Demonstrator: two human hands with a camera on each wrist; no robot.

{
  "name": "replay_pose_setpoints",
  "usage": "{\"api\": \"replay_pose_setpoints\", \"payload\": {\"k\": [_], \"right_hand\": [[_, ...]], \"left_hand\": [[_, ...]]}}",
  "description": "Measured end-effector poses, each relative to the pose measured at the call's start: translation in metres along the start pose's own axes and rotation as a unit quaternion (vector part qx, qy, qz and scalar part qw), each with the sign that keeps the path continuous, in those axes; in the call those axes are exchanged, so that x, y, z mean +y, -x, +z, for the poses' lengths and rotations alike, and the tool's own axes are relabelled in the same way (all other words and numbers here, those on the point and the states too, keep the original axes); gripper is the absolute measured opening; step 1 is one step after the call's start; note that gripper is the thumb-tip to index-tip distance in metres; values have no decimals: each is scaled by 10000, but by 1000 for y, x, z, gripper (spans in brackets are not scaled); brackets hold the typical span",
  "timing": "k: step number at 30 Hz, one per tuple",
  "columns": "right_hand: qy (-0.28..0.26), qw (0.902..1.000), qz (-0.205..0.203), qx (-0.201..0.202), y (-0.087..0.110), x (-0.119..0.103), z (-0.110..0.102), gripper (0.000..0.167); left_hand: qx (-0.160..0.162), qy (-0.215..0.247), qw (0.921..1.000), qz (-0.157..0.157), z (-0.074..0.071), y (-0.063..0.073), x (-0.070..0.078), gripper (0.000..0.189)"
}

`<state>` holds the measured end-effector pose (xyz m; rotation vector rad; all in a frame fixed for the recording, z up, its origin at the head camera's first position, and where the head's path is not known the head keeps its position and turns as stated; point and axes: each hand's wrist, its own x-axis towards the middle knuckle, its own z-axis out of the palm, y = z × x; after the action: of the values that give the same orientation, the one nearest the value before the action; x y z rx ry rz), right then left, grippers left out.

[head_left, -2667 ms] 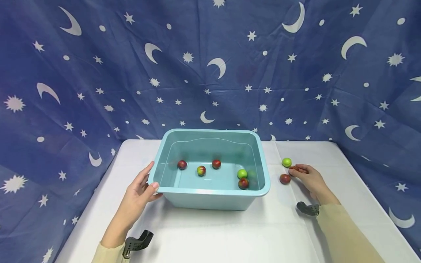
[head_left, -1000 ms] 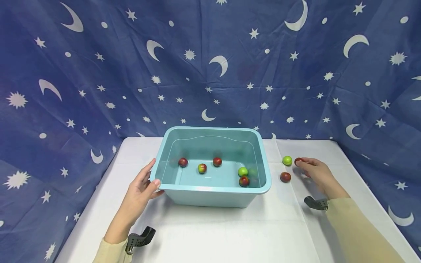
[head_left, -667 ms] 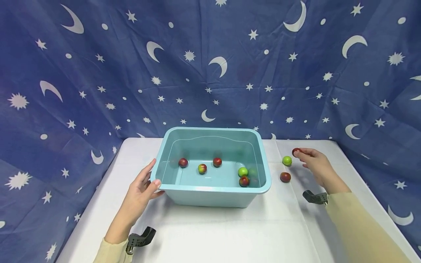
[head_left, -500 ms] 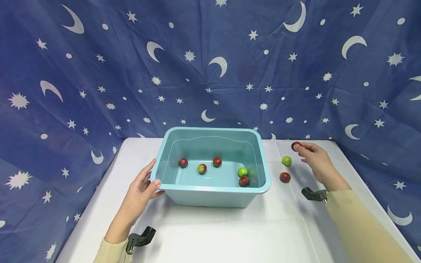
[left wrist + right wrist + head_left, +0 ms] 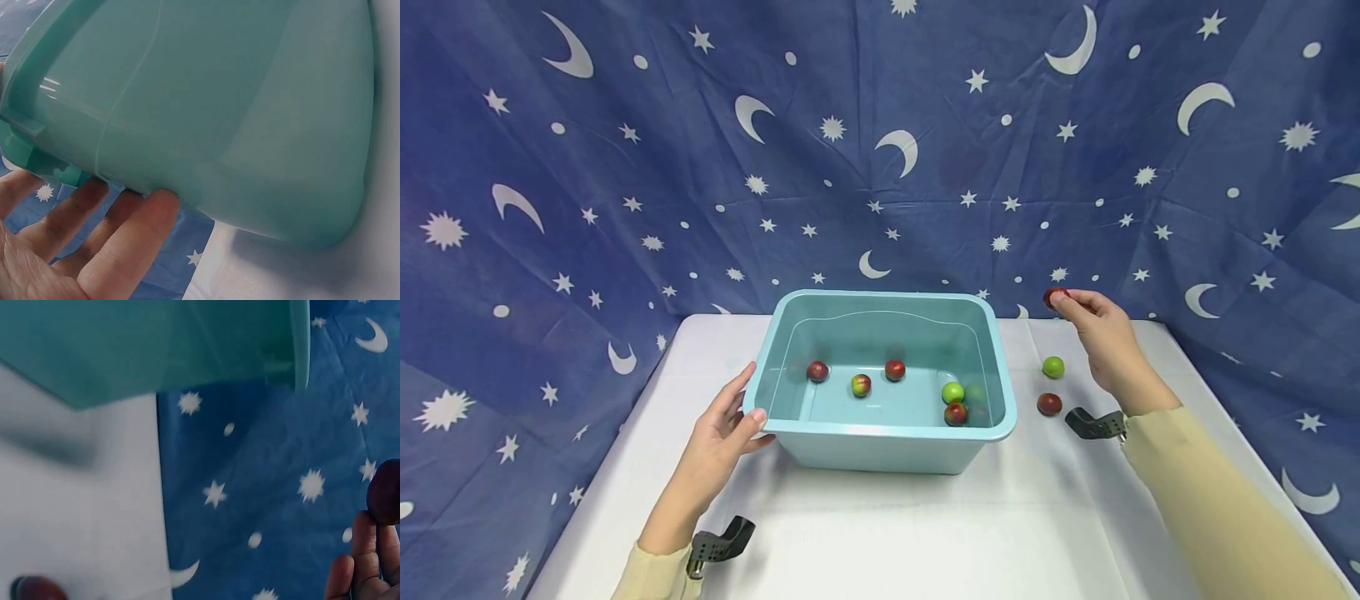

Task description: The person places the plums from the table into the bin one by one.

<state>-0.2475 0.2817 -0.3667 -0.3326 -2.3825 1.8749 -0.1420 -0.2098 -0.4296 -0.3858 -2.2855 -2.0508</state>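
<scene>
My left hand holds the near left corner of a light blue plastic tub, thumb on the rim and fingers against its outer side. In the left wrist view, the fingertips touch the tub wall. My right hand pinches a small dark red fruit between thumb and fingers, raised above the table right of the tub. That fruit shows at the right edge of the right wrist view. Below the hand, a green fruit and a dark red fruit lie on the table.
Several small fruits lie inside the tub, among them a green one touching or close to a dark red one. A white cloth covers the table. A blue curtain with moons and stars hangs behind.
My right hand, low beside the fruits earlier, has lifted the dark red fruit and moved up, then left toward the tub. The left hand keeps its hold on the tub.
</scene>
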Motion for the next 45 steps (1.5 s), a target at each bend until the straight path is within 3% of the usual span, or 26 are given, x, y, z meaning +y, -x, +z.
{"api": "replay_pose_setpoints", "payload": {"k": [13,20,34,45], "right_hand": [[-41,9958,-658,-638,8,-52,36,58],[-86,9914,-733,-1085,10,-74,64,57],[247,9782,-566,-1983,12,-79,115,48],[495,9746,-627,-2092,16,-82,134,44]], "left_hand": [[-25,18,10000,-9,-1,0,-1,62],[-16,30,10000,-24,-1,0,-1,62],[-22,-26,10000,-20,0,-1,-1,62],[-11,-9,10000,-43,0,0,0,62]]}}
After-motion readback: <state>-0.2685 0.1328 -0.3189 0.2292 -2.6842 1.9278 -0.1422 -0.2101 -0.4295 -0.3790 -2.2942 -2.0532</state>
